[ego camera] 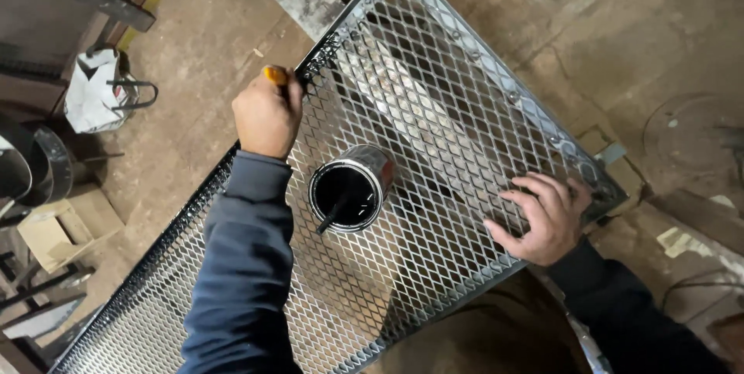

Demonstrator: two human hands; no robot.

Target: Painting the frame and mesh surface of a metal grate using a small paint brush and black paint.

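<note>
Painting the grey expanded-metal mesh panel's [434,87] far edge, left hand [267,117] is fisting an orange-handled brush [277,75]; right hand [542,215] is pressing spread beside the open black paint can [350,189]; reloading seems next.

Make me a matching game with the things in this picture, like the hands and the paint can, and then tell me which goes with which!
Things:
1. left hand
2. right hand
3. paint can
4. white bag

Where or how:
A. lying on the dirt floor, off to the side
B. gripping an orange-handled brush at the frame's edge
C. standing open on the metal mesh panel, full of black paint
D. pressed flat on the mesh, fingers spread

Pairs: 1-B, 2-D, 3-C, 4-A
</note>
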